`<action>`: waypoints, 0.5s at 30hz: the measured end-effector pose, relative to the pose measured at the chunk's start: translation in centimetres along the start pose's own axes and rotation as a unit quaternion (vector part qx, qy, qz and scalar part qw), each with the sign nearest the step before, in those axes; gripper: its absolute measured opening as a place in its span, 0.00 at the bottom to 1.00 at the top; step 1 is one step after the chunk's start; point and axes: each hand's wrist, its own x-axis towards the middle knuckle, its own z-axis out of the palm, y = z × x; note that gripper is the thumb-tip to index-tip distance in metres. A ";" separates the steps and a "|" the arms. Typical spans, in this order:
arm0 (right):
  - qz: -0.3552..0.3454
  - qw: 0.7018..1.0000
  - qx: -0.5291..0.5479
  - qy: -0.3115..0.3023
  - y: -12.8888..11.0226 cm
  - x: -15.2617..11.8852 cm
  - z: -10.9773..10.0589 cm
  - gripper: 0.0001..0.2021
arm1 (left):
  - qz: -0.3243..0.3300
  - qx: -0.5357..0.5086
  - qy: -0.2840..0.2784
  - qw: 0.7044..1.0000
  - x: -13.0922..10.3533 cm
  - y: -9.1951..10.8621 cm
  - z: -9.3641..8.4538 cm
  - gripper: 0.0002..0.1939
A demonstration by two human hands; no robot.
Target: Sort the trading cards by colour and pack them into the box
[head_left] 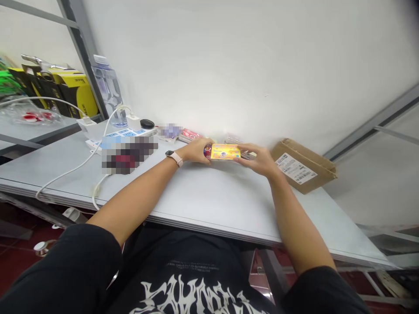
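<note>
A small yellow box (225, 151) is held between both hands above the white table (209, 200). My left hand (197, 151) grips a dark red and blue piece (207, 151) at the box's left end. My right hand (257, 158) pinches the right end of the yellow box, thumb below and fingers above. Behind the hands, by the wall, lie a stack of red cards (190, 134) and a blurred blue-purple pack (169, 131). More packs behind the box are partly hidden by it and by my right hand.
A cardboard box (303, 163) stands at the right. At the left are a power strip (122, 136) with white cables, a black mouse (147, 124), a pixelated object (129, 155) and a large water bottle (109, 89). Metal frames flank the table.
</note>
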 end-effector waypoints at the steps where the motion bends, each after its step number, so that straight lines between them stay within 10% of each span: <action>1: -0.009 1.000 -0.008 0.000 0.0 0.0 0.4 0.23 | 0.002 0.006 -0.003 1.000 0.0 0.1 0.0 0.37; 15: -0.133 0.985 -0.084 0.074 0.4 0.4 5.1 0.14 | -0.017 0.020 -0.010 1.000 0.0 0.5 -0.1 0.39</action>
